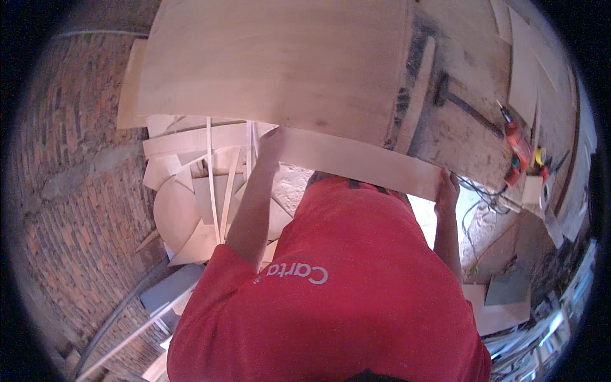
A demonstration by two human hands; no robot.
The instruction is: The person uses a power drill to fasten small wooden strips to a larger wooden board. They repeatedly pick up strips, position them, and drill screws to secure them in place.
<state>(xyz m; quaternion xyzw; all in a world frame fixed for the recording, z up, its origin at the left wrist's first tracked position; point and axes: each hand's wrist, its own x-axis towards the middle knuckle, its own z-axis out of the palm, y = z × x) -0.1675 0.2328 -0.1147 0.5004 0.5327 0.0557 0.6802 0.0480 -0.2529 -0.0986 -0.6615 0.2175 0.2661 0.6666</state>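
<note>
A long, thin strip of light wood (359, 159) spans the front edge of the workbench, close to my waist. Around its left end my left hand (272, 143) is closed. The other end is gripped by my right hand (447, 186), whose fingers wrap over the edge. Just beyond the strip lies a large flat plywood sheet (273, 63), which the strip's far edge seems to meet. I cannot tell whether the two touch along the whole length.
Right of the sheet are a narrow wooden batten (417, 89) and a hammer (470, 111). A red power drill (519, 141) lies farther right, its cable (487, 197) hanging down. Wood offcuts (181, 207) crowd the lower left, beside a brick wall (70, 159).
</note>
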